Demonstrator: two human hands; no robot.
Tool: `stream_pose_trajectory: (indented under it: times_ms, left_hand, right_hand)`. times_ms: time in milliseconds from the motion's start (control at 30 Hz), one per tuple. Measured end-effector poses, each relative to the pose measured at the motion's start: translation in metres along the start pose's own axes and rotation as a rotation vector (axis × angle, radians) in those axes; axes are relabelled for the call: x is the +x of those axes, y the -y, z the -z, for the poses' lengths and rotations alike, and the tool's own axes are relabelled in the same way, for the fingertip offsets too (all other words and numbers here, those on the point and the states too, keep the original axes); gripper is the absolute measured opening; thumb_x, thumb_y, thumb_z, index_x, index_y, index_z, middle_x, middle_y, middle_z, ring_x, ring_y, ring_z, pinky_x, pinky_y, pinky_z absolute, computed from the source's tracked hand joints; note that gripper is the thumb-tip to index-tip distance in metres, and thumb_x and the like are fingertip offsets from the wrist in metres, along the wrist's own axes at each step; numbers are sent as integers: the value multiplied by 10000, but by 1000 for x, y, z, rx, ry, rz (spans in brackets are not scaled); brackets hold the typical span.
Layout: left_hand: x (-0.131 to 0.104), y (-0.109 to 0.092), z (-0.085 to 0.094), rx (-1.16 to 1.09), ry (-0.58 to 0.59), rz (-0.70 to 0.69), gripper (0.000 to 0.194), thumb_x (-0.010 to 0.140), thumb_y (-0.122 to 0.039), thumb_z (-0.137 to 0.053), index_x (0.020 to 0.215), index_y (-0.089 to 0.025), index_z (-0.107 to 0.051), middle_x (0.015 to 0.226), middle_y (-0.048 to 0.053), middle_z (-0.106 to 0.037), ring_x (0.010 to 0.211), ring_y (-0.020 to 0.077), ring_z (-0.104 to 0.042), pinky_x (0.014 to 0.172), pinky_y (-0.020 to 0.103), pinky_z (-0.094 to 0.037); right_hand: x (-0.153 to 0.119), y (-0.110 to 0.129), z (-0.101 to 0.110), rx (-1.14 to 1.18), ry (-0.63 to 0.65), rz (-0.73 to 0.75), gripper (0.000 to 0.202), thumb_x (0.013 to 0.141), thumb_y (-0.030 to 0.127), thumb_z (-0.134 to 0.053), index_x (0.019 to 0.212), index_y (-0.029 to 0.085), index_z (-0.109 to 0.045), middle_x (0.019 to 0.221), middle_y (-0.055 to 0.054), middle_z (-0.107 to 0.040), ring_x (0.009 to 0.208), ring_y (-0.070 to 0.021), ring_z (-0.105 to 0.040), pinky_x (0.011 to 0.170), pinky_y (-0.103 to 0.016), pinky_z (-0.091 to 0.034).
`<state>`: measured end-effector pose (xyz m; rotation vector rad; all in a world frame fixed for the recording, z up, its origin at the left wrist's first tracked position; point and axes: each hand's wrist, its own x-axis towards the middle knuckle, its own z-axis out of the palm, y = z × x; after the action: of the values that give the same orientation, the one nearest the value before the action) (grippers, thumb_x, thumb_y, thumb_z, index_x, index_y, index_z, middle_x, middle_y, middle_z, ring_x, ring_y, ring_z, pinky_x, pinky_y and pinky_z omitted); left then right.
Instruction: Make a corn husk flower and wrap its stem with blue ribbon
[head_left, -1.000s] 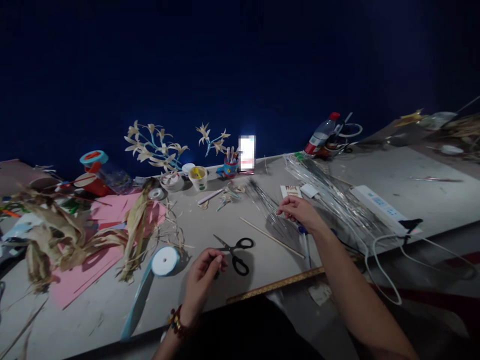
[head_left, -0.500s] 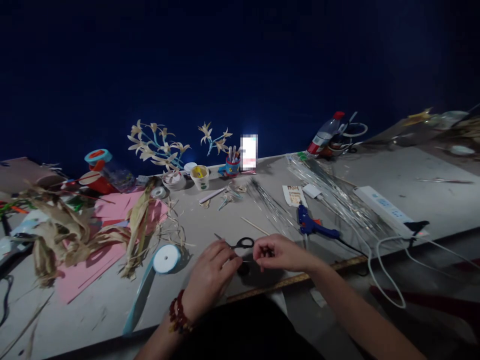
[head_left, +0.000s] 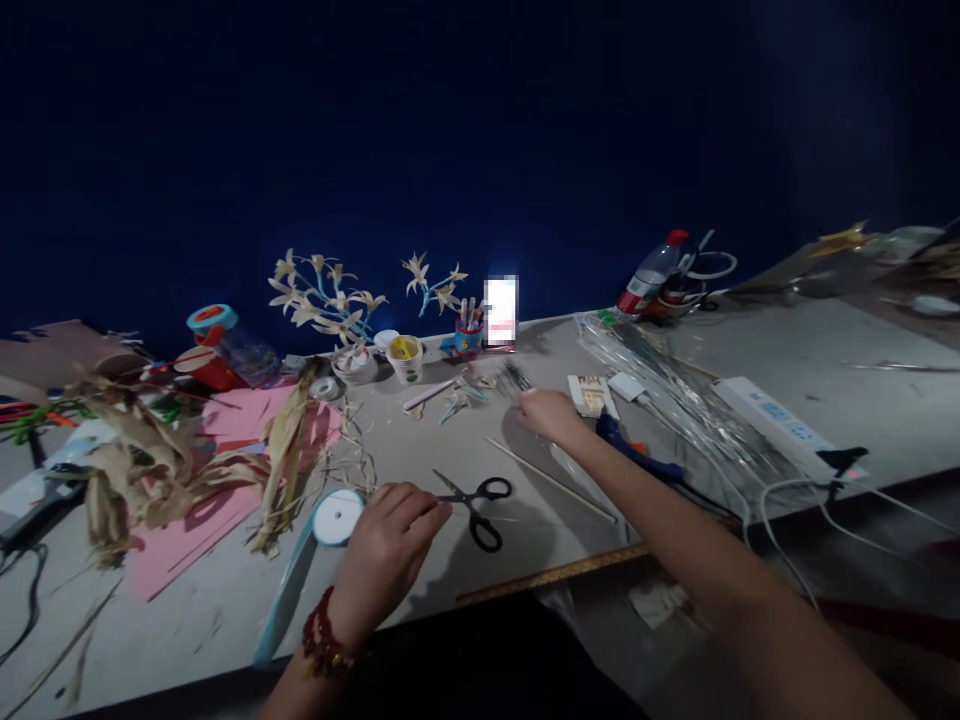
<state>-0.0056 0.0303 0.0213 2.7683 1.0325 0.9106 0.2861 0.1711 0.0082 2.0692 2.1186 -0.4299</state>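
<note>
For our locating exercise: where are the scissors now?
In the head view, the scissors lie below centre, between the left hand and the thin stick.

Black-handled scissors [head_left: 466, 497], pale-blue ribbon [head_left: 287, 590] (white spool [head_left: 328, 519]).

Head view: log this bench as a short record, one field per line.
Left grip: between ribbon spool and scissors; contact unclear
Right grip: at the thin wires; hold unclear
Scissors: blades parted, lying flat
Left side: corn husks, partly over pink paper
Right side: glue gun, partly hidden by forearm; power strip
Back: flower sprays, red-capped bottle
</note>
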Motion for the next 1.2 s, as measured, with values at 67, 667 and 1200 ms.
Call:
stream_pose_trajectory:
  times_ms: [67,667,1200]
  left_hand:
    - [-3,1,1,-2,-1,-6,240,960,-89,-500,1098,-186,-671,926,89,-735,849,228,-618,762,384,-473]
    - [3,7,-9,-62,-1,-43,276,944,-74,-495,1104,-205,-678,949,77,-759,859,206,-655,952,458,-505]
    - [28,-1,-15,-186,-157,-203,228,982,-133,-546,1136,-250,-666,1170,61,-775,1107,195,-688,1047,440,-485]
  right_hand:
    - [7,6,0,-42,31,-20,356,977,339,-641,1283,164,-595,1285,-105,-623,1072,-246,-657,894,-453,-576]
    - [4,-41,27,678,142,64,92,792,190,-581,701,175,-575,545,45,-598,469,-87,-529,473,-184,-388]
    - [-94,53,-21,1514,777,271,151,654,280,-609,760,176,-581,518,90,-540,348,-22,-333,350,-140,-237]
